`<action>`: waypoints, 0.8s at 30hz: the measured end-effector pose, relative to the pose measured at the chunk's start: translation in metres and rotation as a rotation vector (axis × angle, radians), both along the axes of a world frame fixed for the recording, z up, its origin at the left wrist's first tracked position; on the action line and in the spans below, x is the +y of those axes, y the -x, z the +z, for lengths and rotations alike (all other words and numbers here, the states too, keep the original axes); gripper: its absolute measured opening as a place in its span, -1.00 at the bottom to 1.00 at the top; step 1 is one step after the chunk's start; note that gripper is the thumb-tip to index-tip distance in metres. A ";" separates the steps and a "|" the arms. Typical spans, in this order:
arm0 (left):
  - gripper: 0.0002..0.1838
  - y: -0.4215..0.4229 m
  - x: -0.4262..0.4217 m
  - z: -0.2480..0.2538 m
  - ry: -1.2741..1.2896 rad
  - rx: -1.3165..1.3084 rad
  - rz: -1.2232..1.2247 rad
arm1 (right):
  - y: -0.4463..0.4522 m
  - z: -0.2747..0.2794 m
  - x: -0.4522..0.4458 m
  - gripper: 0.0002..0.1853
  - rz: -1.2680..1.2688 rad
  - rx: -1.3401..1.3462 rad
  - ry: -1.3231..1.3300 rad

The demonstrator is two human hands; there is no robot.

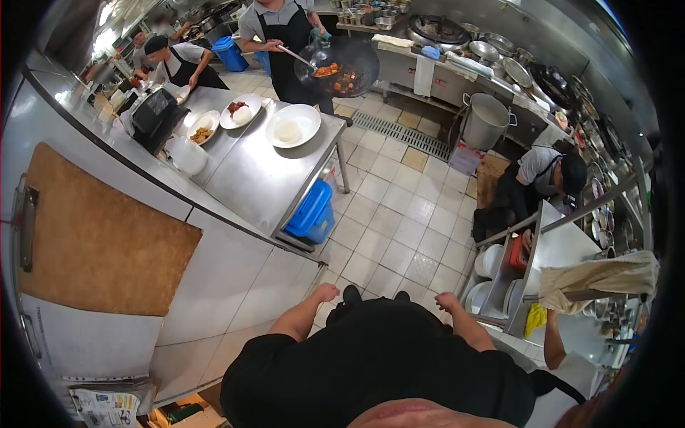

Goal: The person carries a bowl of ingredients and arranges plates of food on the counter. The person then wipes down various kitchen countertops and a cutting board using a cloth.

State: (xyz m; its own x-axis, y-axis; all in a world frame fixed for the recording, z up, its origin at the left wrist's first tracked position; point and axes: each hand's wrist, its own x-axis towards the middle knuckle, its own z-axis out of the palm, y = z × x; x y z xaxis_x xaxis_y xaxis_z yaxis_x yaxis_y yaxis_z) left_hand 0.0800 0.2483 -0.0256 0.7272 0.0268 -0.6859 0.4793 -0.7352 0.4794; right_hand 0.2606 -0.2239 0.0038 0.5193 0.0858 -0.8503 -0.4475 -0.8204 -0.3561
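My left hand (326, 292) hangs low beside my body, fingers loosely curled with nothing seen in them. It is nearest the end of the white wall panel, in front of the metal table (246, 189). My right hand (447, 302) hangs on the other side, its fingers also curled and holding nothing visible. White plates (479, 296) on a low metal shelf are close to it. Neither hand touches anything that I can make out. On the metal table are a plate with white rice (288, 132) and plates of food (241, 111).
Ahead, a co-worker tips a wok (349, 68) of food with a ladle (296, 57). Another person (539, 175) bends low by the shelf. A large pot (487, 118) stands near the stoves. A blue bin (312, 210) sits under the table. Someone's arm (554, 342) is close at right.
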 end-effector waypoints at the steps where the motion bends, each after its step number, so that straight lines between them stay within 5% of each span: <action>1: -0.64 0.001 0.001 -0.004 -0.016 0.012 0.018 | 0.000 -0.002 0.000 -0.67 -0.005 -0.003 -0.002; 11: -0.64 -0.007 -0.001 0.008 -0.010 -0.008 -0.032 | -0.009 -0.024 -0.002 -0.78 -0.088 -0.104 -0.089; 24: -0.64 -0.006 0.001 0.008 -0.039 0.025 -0.017 | -0.003 0.002 -0.001 -0.68 -0.083 0.002 -0.019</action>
